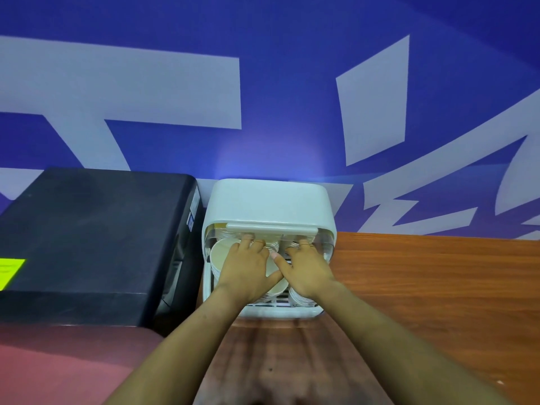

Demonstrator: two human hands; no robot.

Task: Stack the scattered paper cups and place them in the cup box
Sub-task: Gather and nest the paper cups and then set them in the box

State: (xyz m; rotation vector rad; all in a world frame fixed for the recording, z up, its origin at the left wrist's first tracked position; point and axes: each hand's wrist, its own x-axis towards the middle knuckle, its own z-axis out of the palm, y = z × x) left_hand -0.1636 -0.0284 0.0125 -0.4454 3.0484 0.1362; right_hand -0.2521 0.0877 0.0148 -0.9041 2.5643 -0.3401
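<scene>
The white cup box (268, 200) stands against the wall with its front open and its clear lid (325, 244) raised under a white handle bar (271, 228). Stacks of paper cups lie inside: one at the left (216, 258) with its mouth showing, one at the lower right (301, 298). Both my hands reach into the opening, side by side over the cups. My left hand (248, 267) and my right hand (306, 267) have fingers stretched, tips just below the handle bar, thumbs meeting in the middle. Whether the fingertips touch the lid or the cups is unclear.
A large black machine (87, 229) with a yellow-green sticker (10, 271) stands close to the box's left side. The wooden tabletop (423, 287) extends to the right and front. A reddish surface (58, 361) lies at the lower left. A blue and white wall rises behind.
</scene>
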